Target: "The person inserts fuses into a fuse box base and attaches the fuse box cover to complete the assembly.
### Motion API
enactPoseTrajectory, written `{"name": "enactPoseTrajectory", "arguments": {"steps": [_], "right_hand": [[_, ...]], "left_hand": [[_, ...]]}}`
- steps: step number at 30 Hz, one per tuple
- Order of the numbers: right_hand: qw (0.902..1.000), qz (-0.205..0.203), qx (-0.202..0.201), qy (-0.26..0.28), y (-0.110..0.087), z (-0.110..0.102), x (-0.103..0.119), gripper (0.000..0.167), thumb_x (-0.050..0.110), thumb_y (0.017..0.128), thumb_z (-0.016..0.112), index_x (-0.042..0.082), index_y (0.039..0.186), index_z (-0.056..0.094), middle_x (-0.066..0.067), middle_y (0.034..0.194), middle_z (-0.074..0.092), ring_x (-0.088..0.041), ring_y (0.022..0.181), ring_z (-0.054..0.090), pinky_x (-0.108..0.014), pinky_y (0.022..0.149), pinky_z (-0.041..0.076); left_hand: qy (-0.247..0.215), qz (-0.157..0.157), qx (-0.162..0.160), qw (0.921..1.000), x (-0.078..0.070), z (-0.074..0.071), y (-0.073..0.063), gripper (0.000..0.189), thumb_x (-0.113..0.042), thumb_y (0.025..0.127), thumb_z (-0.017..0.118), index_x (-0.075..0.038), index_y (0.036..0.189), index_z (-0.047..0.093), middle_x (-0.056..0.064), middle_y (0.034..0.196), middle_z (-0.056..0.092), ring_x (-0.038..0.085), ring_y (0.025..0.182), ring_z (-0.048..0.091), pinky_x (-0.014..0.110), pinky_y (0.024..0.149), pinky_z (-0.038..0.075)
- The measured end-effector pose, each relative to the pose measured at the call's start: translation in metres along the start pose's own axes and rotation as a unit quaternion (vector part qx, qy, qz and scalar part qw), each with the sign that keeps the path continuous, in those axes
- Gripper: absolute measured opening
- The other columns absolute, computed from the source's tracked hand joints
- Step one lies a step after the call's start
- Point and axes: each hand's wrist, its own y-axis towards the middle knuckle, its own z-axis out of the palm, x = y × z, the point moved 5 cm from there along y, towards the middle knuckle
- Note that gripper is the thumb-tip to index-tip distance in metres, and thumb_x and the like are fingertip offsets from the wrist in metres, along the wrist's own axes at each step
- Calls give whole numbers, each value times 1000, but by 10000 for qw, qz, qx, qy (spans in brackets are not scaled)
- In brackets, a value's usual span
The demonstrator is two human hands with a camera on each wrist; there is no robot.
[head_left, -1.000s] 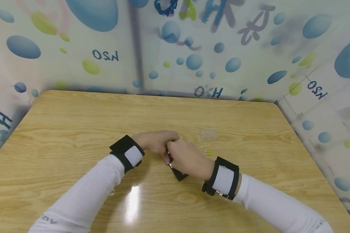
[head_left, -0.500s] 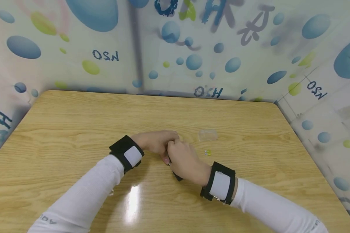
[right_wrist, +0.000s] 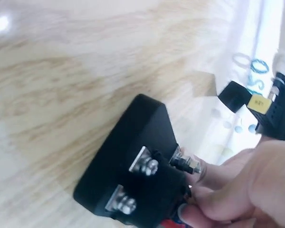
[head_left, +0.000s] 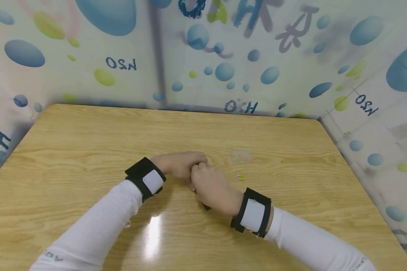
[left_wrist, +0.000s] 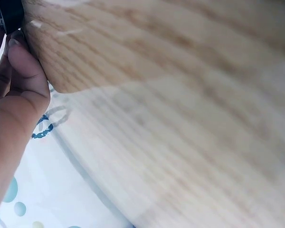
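Note:
My left hand [head_left: 181, 164] and right hand [head_left: 211, 186] meet over a black block with metal screw terminals. In the head view only a dark corner of the block [head_left: 206, 206] shows below the right hand. The right wrist view shows the black block [right_wrist: 128, 156] tilted, with several bolts and nuts on its back. Fingers [right_wrist: 228, 199] grip its terminal end, where a bit of red shows. Left hand fingers [left_wrist: 26, 61] pinch near a dark edge of the block [left_wrist: 10, 16] in the left wrist view. The fingertips are mostly hidden in the head view.
A clear plastic piece [head_left: 241, 157] lies on the wooden table [head_left: 98, 135], beyond the right hand. Nearer lies a small yellow and clear piece [head_left: 240, 177]. A patterned wall [head_left: 176, 56] stands behind the table.
The right hand and wrist have shifted slightly left and toward the near side, covering more of the black block. The left hand keeps nearly the same place.

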Motion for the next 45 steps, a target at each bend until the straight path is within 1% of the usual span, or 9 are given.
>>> {"name": "enactPoseTrajectory", "arguments": {"steps": [5, 9, 14, 17, 20, 28, 34, 39, 45], "right_hand": [[9811, 573, 468, 1788, 3, 2, -13, 17, 9, 85, 73, 4, 83, 57, -1, 70, 49, -11, 59, 44, -20, 46, 34], [9705, 767, 479, 2236, 3, 3, -16, 22, 6, 84, 73, 7, 75, 53, 2, 65, 43, -10, 58, 42, -19, 46, 32], [9920, 317, 125, 1215, -1, 1, -10, 17, 15, 87, 71, 5, 79, 61, -1, 68, 48, -10, 56, 41, -20, 44, 33], [9982, 47, -173, 579, -5, 0, -6, 15, 15, 86, 72, 3, 86, 64, -4, 73, 52, -10, 56, 44, -21, 45, 38], [9982, 14, -363, 473, -7, 0, -5, 16, 15, 85, 73, 2, 87, 65, -5, 74, 55, -12, 58, 49, -24, 47, 44], [9862, 707, 47, 1497, -2, -6, -13, 16, 12, 88, 69, 4, 78, 59, -1, 66, 53, -11, 55, 48, -23, 43, 40], [9970, 421, 86, 638, 1, -11, -2, 25, 21, 88, 72, 9, 69, 62, 3, 60, 50, -7, 50, 40, -18, 40, 34], [9992, 59, -311, -250, -2, -11, 9, 24, 26, 89, 72, 8, 73, 66, 1, 63, 57, -6, 53, 48, -20, 40, 43], [9989, -8, -368, -291, -6, -8, 9, 20, 21, 91, 69, 3, 83, 67, -5, 71, 60, -10, 58, 53, -21, 43, 45]], "left_hand": [[-239, -247, -26, 9994, 1, 1, -2, 49, -6, 66, 89, -12, 105, 60, 2, 109, 58, 14, 99, 53, 26, 90, 48], [-183, -253, -58, 9995, 1, 1, -1, 49, -6, 65, 89, -13, 104, 60, 1, 107, 58, 13, 99, 52, 26, 90, 47], [-153, -147, -73, 9997, 1, 0, -1, 47, -5, 64, 89, -12, 101, 61, 2, 104, 58, 13, 94, 52, 26, 86, 48], [-147, -167, -42, 9997, 1, 1, 0, 46, -4, 64, 89, -13, 98, 60, 2, 103, 57, 13, 92, 51, 25, 84, 48], [-156, -221, -35, 9996, 2, 1, 1, 46, -5, 65, 89, -13, 99, 60, 1, 103, 57, 13, 93, 52, 25, 85, 48], [-286, -233, -35, 9993, 3, 3, 2, 46, -4, 65, 89, -11, 98, 58, 3, 103, 56, 14, 93, 51, 25, 83, 48], [25, -84, -13, 10000, 1, 1, 0, 46, -11, 66, 90, -12, 101, 61, 1, 104, 58, 13, 93, 50, 26, 87, 47], [237, 49, 2, 9997, -1, 1, 0, 41, -9, 69, 87, -11, 98, 58, 1, 100, 56, 13, 89, 47, 25, 81, 45], [116, 3, -51, 9999, -1, 1, 0, 39, -8, 69, 87, -11, 95, 58, 1, 98, 57, 12, 86, 47, 23, 78, 45]]}}
